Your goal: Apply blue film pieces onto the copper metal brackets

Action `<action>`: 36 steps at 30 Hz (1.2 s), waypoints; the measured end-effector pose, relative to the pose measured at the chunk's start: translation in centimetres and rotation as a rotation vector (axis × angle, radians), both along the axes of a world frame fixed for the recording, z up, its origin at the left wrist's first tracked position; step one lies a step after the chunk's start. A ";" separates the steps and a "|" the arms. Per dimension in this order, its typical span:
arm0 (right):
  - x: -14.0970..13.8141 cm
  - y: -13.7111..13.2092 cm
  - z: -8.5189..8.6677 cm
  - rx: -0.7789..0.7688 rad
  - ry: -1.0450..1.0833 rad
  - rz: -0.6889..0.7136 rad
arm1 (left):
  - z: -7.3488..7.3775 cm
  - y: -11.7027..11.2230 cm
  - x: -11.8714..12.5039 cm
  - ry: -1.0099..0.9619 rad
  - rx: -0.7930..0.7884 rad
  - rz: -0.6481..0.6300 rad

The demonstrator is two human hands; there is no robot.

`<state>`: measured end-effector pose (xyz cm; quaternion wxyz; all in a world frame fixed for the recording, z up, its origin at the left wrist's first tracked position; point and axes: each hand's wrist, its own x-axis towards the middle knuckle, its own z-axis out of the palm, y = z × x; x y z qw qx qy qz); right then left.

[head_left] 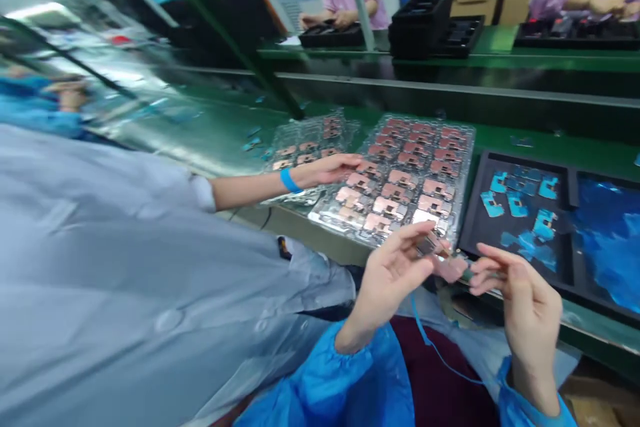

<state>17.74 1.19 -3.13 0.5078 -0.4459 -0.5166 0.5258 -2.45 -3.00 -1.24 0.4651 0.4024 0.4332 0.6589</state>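
Pink thin flat board point(451, 269) is being pinched by L hand point(387, 275); R hand point(529, 297) is hovering close, grip unclear; light edge-holding's prob. best.

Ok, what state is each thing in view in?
Left hand: closed on pinkish part.
Pinkish part: held in the air.
Right hand: fingers bent, contact unclear.
Clear tray: loaded with pinkish pieces.
Black tray: holding blue pieces and blue film.
Co-worker's hand: over the clear tray.
Blue wristband: worn.
Black trays behind: stacked.

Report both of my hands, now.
Left hand: closed, holding a pinkish part.
Right hand: fingers bent beside that part; cannot tell if it grips anything.
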 end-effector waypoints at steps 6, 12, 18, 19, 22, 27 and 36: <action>2.4 -0.1 -2.1 -0.037 -0.051 -0.094 | 4.6 -2.3 -8.5 0.422 -0.111 0.500; 3.1 0.3 -2.9 -0.056 -0.152 -0.115 | 6.6 -0.4 -14.2 1.059 -0.111 0.366; 3.8 0.4 -3.4 -0.082 -0.231 -0.128 | 6.2 1.4 -16.1 1.246 -0.193 0.100; 3.9 0.4 -3.4 -0.087 -0.238 -0.134 | 6.0 1.5 -16.2 1.246 -0.214 0.092; 3.9 0.3 -3.4 -0.094 -0.243 -0.142 | 5.3 1.5 -16.4 1.237 -0.270 0.036; 3.8 0.3 -3.2 -0.092 -0.252 -0.149 | 4.2 1.1 -16.4 1.250 -0.306 0.018; 4.0 0.3 -3.7 -0.081 -0.262 -0.143 | 1.9 1.1 -16.5 1.346 -0.198 0.099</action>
